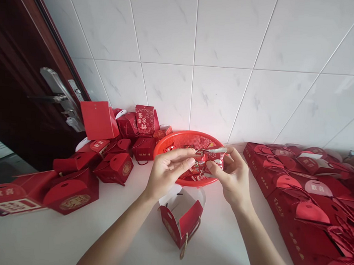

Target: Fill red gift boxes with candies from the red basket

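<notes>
Both hands are raised over the near side of a red plastic basket (189,134) that holds several wrapped candies. My right hand (235,176) grips a red candy packet (217,156) with white print and a pale crimped edge, thumb across its front. My left hand (171,168) pinches a red candy wrapper at its thumb and fingertips; I cannot tell whether it is a separate piece or joined to the other packet. Just below the hands, an open red gift box (180,218) with a pale inside and a twisted rope handle sits on the white table (132,231).
Several red gift boxes (113,166) are heaped on the left, with a flat-sided red box (98,120) among them. Rows of closed red boxes (302,207) with cords fill the right. A tiled wall (165,86) rises behind, and a dark door (23,55) stands at left.
</notes>
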The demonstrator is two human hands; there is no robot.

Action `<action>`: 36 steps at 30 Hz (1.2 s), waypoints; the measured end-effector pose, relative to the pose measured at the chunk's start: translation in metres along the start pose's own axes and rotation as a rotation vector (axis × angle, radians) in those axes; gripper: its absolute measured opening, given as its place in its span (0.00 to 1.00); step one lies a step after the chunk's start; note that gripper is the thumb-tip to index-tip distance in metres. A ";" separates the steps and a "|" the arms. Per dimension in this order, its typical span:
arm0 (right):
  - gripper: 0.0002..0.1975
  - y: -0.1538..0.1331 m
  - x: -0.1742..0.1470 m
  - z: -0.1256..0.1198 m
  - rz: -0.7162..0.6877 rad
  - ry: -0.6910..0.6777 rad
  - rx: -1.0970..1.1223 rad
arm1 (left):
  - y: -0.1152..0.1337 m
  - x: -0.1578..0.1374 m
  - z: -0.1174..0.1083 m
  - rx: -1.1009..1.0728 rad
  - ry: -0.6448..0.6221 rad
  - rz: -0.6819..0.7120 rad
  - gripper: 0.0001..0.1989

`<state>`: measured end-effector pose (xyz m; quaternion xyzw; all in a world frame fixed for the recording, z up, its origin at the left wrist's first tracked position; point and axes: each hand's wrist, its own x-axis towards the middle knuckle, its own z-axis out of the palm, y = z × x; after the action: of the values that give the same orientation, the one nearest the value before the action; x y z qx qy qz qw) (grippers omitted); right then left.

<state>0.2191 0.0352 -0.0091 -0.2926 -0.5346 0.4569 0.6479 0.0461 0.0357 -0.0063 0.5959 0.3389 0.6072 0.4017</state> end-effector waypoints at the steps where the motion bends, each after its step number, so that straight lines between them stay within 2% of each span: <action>1: 0.15 0.000 0.000 0.000 0.000 0.006 0.008 | 0.001 0.000 0.000 -0.007 0.000 -0.009 0.14; 4: 0.15 0.001 -0.001 0.001 -0.012 0.020 0.018 | 0.002 -0.001 0.002 -0.032 0.004 -0.031 0.16; 13: 0.15 0.003 -0.003 0.004 -0.053 0.034 0.001 | -0.003 0.000 0.003 -0.099 0.061 -0.037 0.09; 26: 0.17 0.005 -0.003 0.004 0.003 0.021 0.016 | -0.002 -0.002 0.004 -0.066 0.090 -0.022 0.07; 36: 0.20 0.003 0.000 0.002 0.098 -0.017 0.028 | 0.000 -0.004 0.006 0.140 0.140 0.057 0.08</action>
<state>0.2166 0.0360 -0.0109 -0.3057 -0.5187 0.4980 0.6241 0.0521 0.0316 -0.0073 0.5879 0.3907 0.6333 0.3171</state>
